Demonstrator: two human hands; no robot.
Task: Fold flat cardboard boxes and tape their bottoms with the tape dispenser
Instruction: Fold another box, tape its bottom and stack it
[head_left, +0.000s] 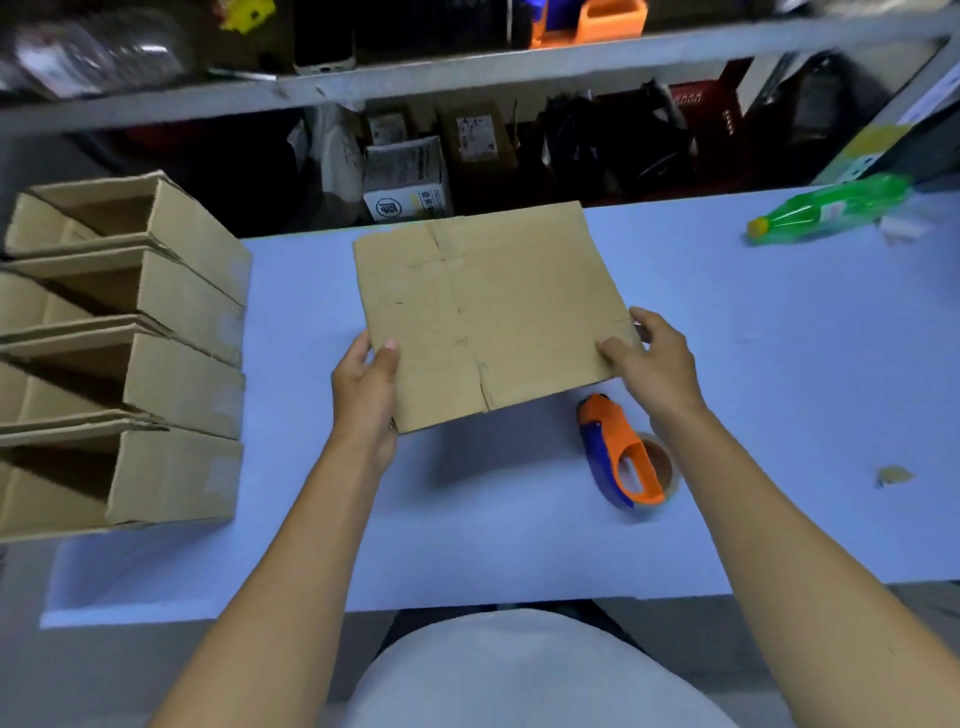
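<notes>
A flat cardboard box is held just above the middle of the pale blue surface, pinched at its near corners by both hands. At the seven o'clock corner the left hand keeps its grip closed, thumb on top; at four o'clock the right hand does likewise. The orange-and-blue tape dispenser is seen lying at five o'clock, just beside the box. Folded open boxes are lined up at nine o'clock, a green bottle at two.
</notes>
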